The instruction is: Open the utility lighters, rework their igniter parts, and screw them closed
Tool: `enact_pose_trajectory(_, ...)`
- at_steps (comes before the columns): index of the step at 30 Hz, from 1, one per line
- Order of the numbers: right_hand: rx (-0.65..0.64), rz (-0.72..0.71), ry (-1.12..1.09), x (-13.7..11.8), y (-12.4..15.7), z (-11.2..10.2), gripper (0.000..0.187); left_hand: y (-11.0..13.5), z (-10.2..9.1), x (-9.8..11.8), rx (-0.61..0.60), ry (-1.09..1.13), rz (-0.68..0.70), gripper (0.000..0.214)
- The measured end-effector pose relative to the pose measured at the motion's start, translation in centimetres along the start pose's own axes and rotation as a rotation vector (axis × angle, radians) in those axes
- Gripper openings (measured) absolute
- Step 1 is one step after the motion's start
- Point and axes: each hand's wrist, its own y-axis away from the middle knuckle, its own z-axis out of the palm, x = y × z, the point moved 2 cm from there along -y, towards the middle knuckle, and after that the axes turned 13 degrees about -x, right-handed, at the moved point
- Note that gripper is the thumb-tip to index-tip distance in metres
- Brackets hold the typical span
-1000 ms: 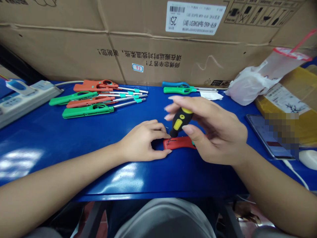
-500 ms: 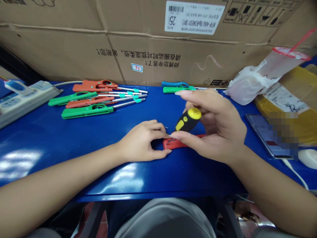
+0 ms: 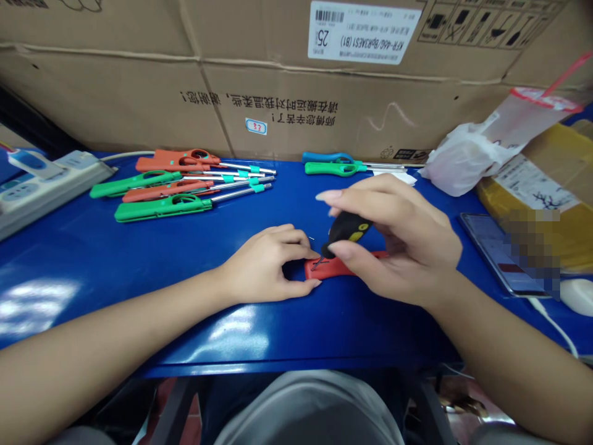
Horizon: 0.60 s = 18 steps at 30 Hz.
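My left hand (image 3: 271,262) lies on the blue table, thumb and fingers pinched on the left end of a red lighter (image 3: 330,267). The lighter's right part is hidden behind my other hand. Above it, my right hand (image 3: 407,238) grips a short black and yellow screwdriver (image 3: 348,230) between thumb and fingers. The screwdriver leans, and its thin shaft points down to the left at the lighter's left end. Whether the tip sits in a screw is too small to tell. A tiny thin metal piece (image 3: 312,238) lies just beyond my left fingers.
Several long-necked red and green lighters (image 3: 164,207) lie at the back left, beside a white power strip (image 3: 50,185). A blue and a green lighter (image 3: 331,167) lie against the cardboard box (image 3: 259,74). To the right are a bagged drink cup (image 3: 467,154), a phone (image 3: 504,253) and a white mouse (image 3: 577,295).
My right hand has turned the screwdriver: its yellow end cap is now hidden and its shaft shows. The fingers have shifted slightly down. My left hand has stayed in place on the lighter.
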Motion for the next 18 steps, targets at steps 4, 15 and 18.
enact_pose_trajectory(4, -0.128, 0.032, -0.106, -0.17, -0.05, -0.06, 0.05, 0.05, 0.13, -0.01, 0.004, 0.004, -0.01, 0.022)
enact_pose_trajectory(15, -0.083, 0.104, -0.038, -0.66, 0.0, 0.5, 0.043, 0.09, 0.24, 0.67, 0.035, 0.015, -0.063, 0.013)
enact_pose_trajectory(18, -0.051, 0.103, -0.129, -0.4, 0.18, 0.69, 0.046, 0.1, 0.3, 0.64, 0.04, 0.019, -0.05, 0.016)
